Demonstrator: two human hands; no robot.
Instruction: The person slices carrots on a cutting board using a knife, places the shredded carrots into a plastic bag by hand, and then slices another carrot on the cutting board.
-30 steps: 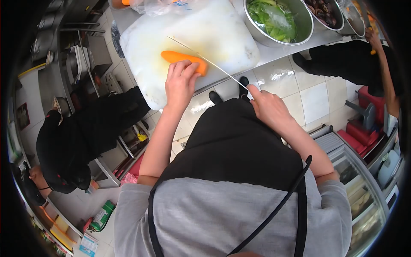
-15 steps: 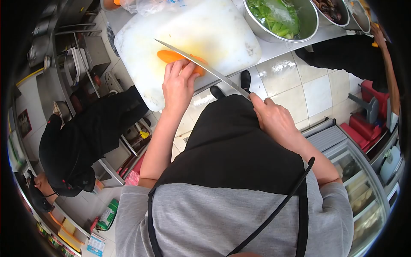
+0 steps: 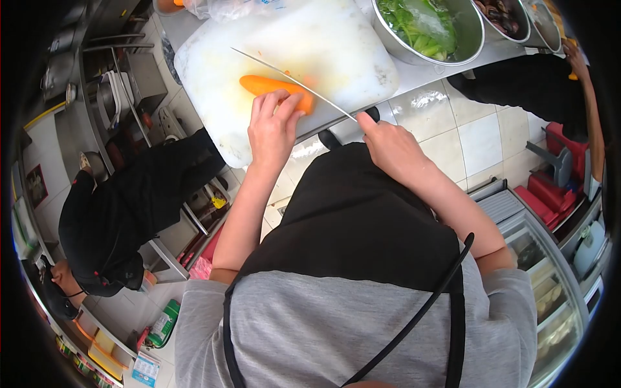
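Note:
A peeled carrot piece [image 3: 264,84] lies on the white cutting board [image 3: 213,58], with a cut end toward the right. My left hand [image 3: 274,127] grips it from the near side, fingertips bent over its top. A long knife [image 3: 278,71] is held by the handle in my right hand [image 3: 396,145], near the board's front edge. Its blade runs up and left across the board, just past the far side of the carrot. A few orange bits lie beyond the blade; whether the edge touches the board I cannot tell.
A metal pot [image 3: 453,57] of green leaves in water stands right of the board, and a bowl of dark pieces [image 3: 504,18] beyond it. A plastic bag [image 3: 223,8] lies at the far edge. Co-workers stand left [image 3: 123,220] and right [image 3: 530,90].
My right hand has moved up and left, taking the knife from above the carrot to its far side. More of the carrot shows, and my left hand still holds it.

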